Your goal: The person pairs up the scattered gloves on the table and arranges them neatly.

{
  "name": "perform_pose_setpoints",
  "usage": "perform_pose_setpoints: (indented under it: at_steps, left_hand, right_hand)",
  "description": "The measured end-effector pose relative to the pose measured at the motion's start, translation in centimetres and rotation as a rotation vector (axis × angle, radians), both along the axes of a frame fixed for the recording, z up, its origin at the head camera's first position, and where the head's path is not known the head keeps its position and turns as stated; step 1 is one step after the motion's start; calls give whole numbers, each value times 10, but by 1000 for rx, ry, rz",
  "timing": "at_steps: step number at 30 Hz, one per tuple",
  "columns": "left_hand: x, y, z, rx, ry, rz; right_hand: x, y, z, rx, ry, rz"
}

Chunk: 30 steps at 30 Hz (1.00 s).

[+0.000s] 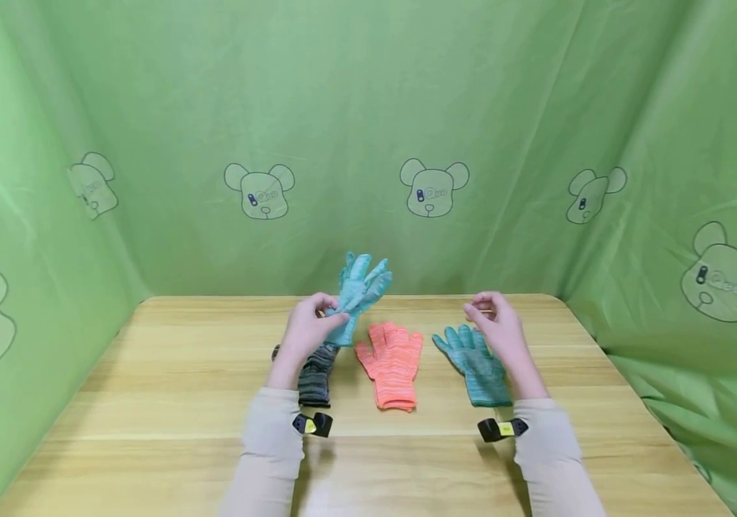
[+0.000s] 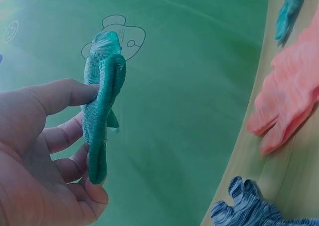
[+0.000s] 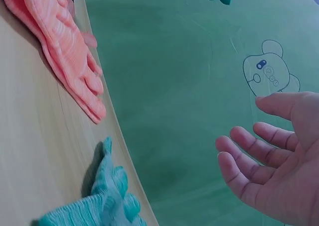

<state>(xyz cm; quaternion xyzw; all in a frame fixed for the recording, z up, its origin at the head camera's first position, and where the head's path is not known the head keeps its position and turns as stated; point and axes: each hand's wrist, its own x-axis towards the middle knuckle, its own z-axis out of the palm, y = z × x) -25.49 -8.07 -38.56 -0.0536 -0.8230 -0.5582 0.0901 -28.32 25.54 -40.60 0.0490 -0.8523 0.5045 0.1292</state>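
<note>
My left hand (image 1: 310, 327) pinches a teal knit glove (image 1: 357, 294) near its cuff, thumb on one side and fingers on the other, holding it up above the table with its fingers pointing upward. In the left wrist view this glove (image 2: 104, 101) is seen from its cuff end. Below that hand lies a dark grey striped glove (image 1: 316, 377), partly hidden by the wrist. An orange glove (image 1: 395, 366) lies flat between the hands. Another teal glove (image 1: 474, 362) rests on the table under my right hand (image 1: 497, 323), which hovers with loosely bent fingers and holds nothing.
The wooden table (image 1: 181, 409) has a rounded far edge close to a green curtain (image 1: 349, 86) printed with bear heads. The curtain also hangs along both sides. Each wrist wears a black strap, such as the left strap (image 1: 313, 424).
</note>
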Motion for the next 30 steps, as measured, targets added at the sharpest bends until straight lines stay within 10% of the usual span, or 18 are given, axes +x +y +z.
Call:
perform_pose_setpoints:
  at_steps: [30]
  left_hand:
    - [-3, 35, -11, 87, -9, -10]
  right_hand:
    - [-2, -42, -1, -60, 2, 71]
